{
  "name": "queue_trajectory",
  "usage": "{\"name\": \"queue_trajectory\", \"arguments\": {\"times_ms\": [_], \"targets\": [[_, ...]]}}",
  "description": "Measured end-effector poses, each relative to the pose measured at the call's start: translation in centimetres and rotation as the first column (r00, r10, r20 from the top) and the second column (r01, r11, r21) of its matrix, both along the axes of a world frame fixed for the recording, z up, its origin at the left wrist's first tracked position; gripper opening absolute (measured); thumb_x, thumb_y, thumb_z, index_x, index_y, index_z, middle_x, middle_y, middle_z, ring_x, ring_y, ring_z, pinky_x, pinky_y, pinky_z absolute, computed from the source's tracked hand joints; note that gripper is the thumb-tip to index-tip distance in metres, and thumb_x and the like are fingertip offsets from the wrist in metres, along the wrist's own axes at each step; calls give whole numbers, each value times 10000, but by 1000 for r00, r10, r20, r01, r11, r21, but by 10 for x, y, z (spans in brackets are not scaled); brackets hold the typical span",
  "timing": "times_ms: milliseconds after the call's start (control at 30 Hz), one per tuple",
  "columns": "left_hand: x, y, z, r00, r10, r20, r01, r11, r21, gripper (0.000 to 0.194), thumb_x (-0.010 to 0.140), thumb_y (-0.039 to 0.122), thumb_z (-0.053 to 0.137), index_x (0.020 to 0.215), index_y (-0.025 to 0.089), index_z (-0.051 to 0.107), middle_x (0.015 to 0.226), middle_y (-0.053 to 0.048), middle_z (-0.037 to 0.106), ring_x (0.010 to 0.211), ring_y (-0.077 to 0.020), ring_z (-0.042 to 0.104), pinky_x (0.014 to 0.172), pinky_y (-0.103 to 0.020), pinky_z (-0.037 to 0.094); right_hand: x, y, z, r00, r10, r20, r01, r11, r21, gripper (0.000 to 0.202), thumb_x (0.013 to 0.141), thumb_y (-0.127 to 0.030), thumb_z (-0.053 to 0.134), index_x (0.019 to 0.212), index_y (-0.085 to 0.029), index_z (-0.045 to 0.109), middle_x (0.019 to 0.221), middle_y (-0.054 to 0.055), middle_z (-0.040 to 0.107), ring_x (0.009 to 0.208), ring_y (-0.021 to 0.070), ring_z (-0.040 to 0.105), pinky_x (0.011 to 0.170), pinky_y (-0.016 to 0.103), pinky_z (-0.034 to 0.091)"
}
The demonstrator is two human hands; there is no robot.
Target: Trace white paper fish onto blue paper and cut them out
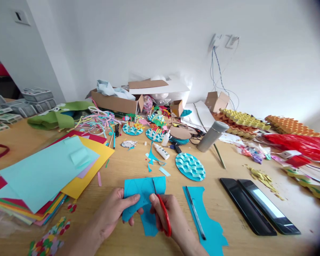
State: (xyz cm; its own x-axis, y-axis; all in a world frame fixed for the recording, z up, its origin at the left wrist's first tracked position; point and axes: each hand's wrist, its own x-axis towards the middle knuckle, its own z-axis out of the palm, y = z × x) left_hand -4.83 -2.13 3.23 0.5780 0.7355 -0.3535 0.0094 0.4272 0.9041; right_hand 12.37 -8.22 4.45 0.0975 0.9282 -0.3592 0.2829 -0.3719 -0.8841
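Note:
My left hand (pixel 114 209) grips a piece of blue paper (pixel 138 185) by its left side, thumb on top and fingers beneath. Faint drawn outlines show on the paper. In my right hand (pixel 168 213) are scissors with red handles (pixel 165 215), their dark blade lying over the paper's right part. A strip of the same blue paper hangs below, between the hands. To the right lies a blue paper offcut (pixel 213 227) with a curved edge, and a pen (pixel 195 212) rests on it. Beyond my hands sits a blue oval with wavy paper strips (pixel 190 166).
Stacked coloured paper (pixel 42 170) covers the left side, with paper dots (pixel 49 238) in front. Glue bottles (pixel 161 151), blue scraps and small decorated ovals (pixel 132 128) lie ahead. A grey flask (pixel 212 136) stands farther right, beyond a black folding device (pixel 258 206). Egg trays (pixel 290 125) are at the back right.

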Motion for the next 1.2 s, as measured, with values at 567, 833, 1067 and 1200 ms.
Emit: {"name": "queue_trajectory", "arguments": {"times_ms": [567, 833, 1067, 1200], "targets": [[-1, 1, -4, 1000, -13, 11, 14, 1000, -14, 405, 746, 519, 704, 824, 122, 686, 679, -65, 685, 495, -105, 537, 408, -189, 373, -1, 2, 1, 1000, 15, 1, -15, 1000, -18, 802, 647, -937, 343, 590, -162, 540, 383, 0, 484, 319, 87, 405, 351, 206, 302], [-1, 1, -4, 1000, -8, 6, 8, 1000, -21, 405, 739, 524, 704, 804, 125, 680, 675, -64, 683, 486, -108, 534, 404, -194, 367, 2, 1, -6, 999, 38, 0, -38, 999, 7, 768, 746, -872, 339, 607, -155, 575, 417, 20, 539, 332, 92, 433, 365, 202, 333], [-1, 0, -1, 1000, -12, -3, 12, 1000, -29, 417, 716, 526, 715, 812, 122, 683, 666, -62, 675, 504, -113, 530, 403, -194, 374, 4, 2, -6, 998, 57, 8, -57, 998, 35, 758, 779, -842, 350, 606, -144, 589, 438, 28, 551, 357, 95, 454, 381, 200, 345], [-1, 0, 0, 1000, -22, -6, 22, 999, -38, 424, 715, 530, 711, 816, 118, 687, 665, -65, 674, 509, -114, 527, 403, -193, 381, 4, 3, -2, 997, 74, 34, -75, 996, 47, 776, 776, -849, 333, 537, -147, 563, 450, 43, 553, 375, 102, 467, 401, 212, 363]]}}
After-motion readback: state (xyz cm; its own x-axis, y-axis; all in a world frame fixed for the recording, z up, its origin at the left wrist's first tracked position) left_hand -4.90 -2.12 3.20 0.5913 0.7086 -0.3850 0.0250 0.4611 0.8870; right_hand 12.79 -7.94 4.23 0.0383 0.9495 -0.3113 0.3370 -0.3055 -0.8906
